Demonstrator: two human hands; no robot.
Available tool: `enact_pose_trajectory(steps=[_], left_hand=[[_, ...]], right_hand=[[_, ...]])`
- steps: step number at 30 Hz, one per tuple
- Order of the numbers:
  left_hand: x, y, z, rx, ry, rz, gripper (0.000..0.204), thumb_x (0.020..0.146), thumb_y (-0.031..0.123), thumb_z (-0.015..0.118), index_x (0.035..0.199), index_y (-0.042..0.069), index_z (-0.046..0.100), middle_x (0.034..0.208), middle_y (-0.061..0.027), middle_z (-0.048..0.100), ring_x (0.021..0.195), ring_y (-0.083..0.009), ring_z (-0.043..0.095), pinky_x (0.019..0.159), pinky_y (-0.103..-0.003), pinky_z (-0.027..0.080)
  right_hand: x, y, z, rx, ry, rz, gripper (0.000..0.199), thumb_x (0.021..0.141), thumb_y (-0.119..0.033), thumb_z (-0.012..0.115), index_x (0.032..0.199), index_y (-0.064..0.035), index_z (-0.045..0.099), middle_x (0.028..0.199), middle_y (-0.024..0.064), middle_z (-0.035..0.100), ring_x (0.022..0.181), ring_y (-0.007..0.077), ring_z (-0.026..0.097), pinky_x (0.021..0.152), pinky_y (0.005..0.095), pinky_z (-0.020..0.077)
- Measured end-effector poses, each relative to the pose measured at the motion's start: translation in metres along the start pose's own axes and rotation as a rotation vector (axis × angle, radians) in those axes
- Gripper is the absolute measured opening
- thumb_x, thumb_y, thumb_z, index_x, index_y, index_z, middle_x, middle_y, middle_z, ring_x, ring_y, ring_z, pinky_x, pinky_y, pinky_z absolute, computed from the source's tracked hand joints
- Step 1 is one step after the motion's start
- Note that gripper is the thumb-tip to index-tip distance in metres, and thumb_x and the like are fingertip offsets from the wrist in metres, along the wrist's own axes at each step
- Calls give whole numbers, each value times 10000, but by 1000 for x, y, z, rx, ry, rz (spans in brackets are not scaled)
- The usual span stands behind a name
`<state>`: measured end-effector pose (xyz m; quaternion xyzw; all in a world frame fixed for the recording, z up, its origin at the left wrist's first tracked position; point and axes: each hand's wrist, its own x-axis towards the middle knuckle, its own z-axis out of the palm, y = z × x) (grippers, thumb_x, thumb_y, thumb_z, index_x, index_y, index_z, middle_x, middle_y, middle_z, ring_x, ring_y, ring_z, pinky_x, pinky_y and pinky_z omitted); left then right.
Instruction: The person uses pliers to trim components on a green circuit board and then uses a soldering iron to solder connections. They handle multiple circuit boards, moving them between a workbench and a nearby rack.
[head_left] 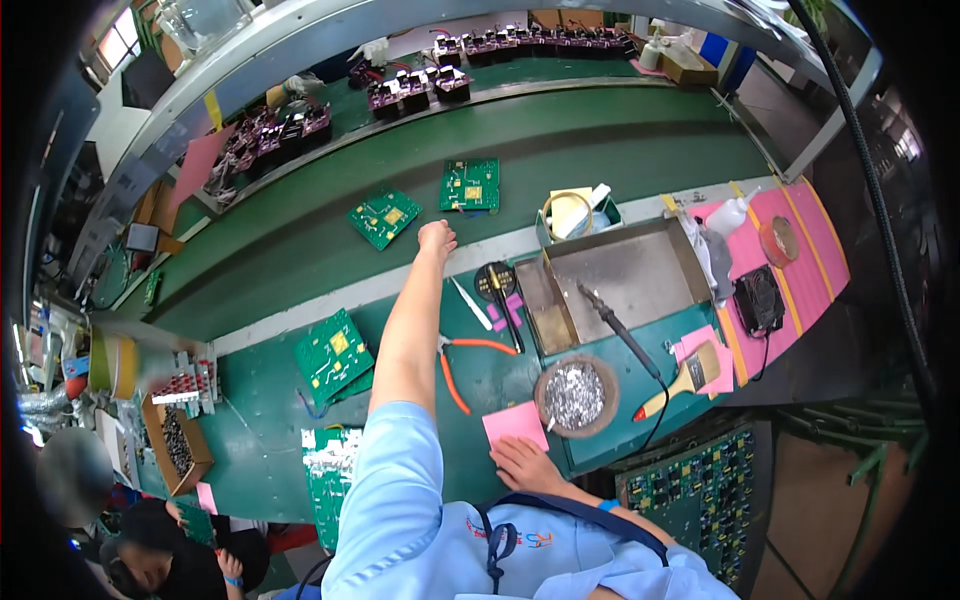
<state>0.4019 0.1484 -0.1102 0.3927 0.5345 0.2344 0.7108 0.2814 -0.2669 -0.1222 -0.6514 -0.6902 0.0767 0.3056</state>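
Observation:
My left hand (437, 238) reaches far out at the belt's near edge, its fingers curled together; nothing shows in them. Just beyond it on the green belt lie a tilted green circuit board (384, 217) and a squarer circuit board (470, 185). Close to my body, my right hand (523, 464) rests with outstretched fingers at the lower edge of a pink paper or pad (515, 427). A round bowl (575, 397) of silvery bits stands beside that pad. Orange-handled pliers (456, 378) lie right of my left forearm, near white tweezers (472, 303).
A soldering iron (622, 328) leans by a metal tray (625, 285). Right of it lie a brush (685, 380) and a small black fan (759, 300). Stacked circuit boards (335, 352) lie left of my arm. Another person (150, 550) sits at lower left.

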Motion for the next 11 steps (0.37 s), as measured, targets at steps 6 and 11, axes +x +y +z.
enact_pose_trajectory(steps=[6, 11], left_hand=[[57, 4, 24, -259, -19, 57, 353, 854, 158, 410, 1153, -24, 363, 1091, -192, 464, 984, -340, 494, 815, -484, 425], [75, -1, 32, -368, -82, 38, 411, 848, 108, 447, 1240, 94, 325, 1067, -153, 503, 739, -304, 599, 564, -408, 508]], right_hand=[[-1, 2, 3, -18, -88, 24, 374, 700, -191, 595, 1046, -65, 532, 1149, 71, 494, 1068, 204, 459, 907, 352, 331], [2, 4, 2, -20, -125, 33, 378, 706, -196, 596, 1056, -71, 525, 1162, 77, 487, 1076, 201, 456, 908, 349, 330]])
